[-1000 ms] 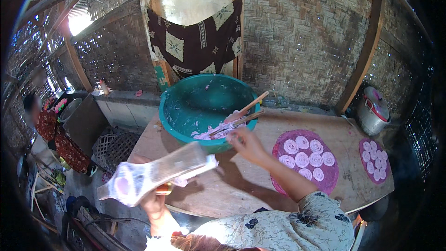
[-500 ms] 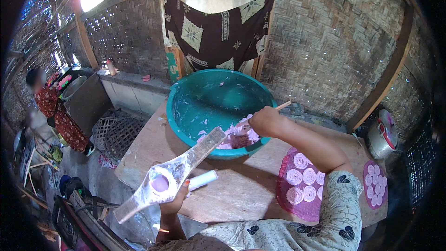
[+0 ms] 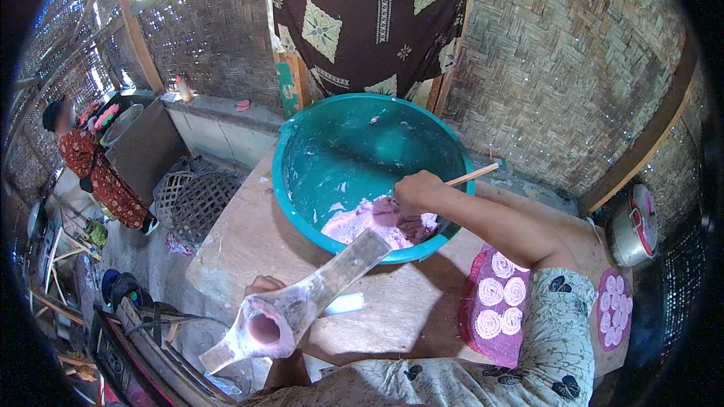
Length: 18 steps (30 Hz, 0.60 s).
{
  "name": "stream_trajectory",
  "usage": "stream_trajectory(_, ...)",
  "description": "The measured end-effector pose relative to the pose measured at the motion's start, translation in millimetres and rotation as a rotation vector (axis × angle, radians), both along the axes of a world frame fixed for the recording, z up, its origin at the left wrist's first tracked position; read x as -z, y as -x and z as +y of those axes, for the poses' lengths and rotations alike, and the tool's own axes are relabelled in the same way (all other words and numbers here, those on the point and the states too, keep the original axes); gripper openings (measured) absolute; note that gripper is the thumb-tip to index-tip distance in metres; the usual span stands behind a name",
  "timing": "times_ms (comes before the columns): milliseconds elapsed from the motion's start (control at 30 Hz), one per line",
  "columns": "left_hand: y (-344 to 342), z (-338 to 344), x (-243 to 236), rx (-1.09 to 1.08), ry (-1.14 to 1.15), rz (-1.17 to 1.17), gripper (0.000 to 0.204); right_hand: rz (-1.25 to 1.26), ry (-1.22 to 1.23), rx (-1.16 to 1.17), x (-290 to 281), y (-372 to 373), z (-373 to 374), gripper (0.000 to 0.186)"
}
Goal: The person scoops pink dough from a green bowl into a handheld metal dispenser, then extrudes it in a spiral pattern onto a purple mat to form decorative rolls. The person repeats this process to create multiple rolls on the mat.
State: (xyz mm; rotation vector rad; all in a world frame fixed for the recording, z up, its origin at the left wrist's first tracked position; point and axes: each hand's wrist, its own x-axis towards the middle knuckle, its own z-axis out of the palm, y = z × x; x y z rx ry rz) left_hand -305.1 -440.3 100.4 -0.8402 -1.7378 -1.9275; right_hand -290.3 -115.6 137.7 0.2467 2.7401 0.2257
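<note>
My left hand (image 3: 265,284), closed beneath a wooden press (image 3: 323,280), holds it aloft; the press has a round pink-lined opening and a white cylinder (image 3: 343,304) beside it. My right hand (image 3: 413,192) reaches into a teal basin (image 3: 298,173) with closed fingers, just above soft pink dough (image 3: 360,217); what they grip is hidden. A wooden stick (image 3: 475,173) slants over the basin's right rim from beside this hand. Pink mats (image 3: 479,271) carrying several piped spiral rounds lie on the wooden table (image 3: 222,260), partly behind my right arm.
A person (image 3: 90,169) in patterned red-brown clothing stands at a raised ledge on the left. Woven baskets (image 3: 200,203) lie below it. A metal pot (image 3: 627,237) sits at the far right. Dark patterned cloth (image 3: 362,30) hangs behind the basin.
My right hand has gone deeper over the dough and slightly left since half a second ago. The press has shifted right and down in view as the whole view moved.
</note>
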Motion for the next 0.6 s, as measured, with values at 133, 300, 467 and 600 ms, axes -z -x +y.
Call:
stream_trajectory(133,5.1,-6.7,11.7,0.103,-0.160,-0.053,0.033,0.030,0.096,0.025,19.6,10.8,-1.1,0.030)
stream_trajectory(300,5.3,-9.6,22.0,0.000,-0.056,-0.052,0.028,0.064,0.216,0.059,29.9,21.6,-17.5,0.033)
stream_trajectory(467,10.1,-8.6,37.8,-0.076,0.076,-0.047,0.026,0.145,0.477,0.082,56.9,38.8,-5.2,0.032)
stream_trajectory(600,16.5,-31.9,46.1,-0.213,0.221,-0.070,0.026,0.332,0.657,0.039,4.5,19.4,-6.8,0.034)
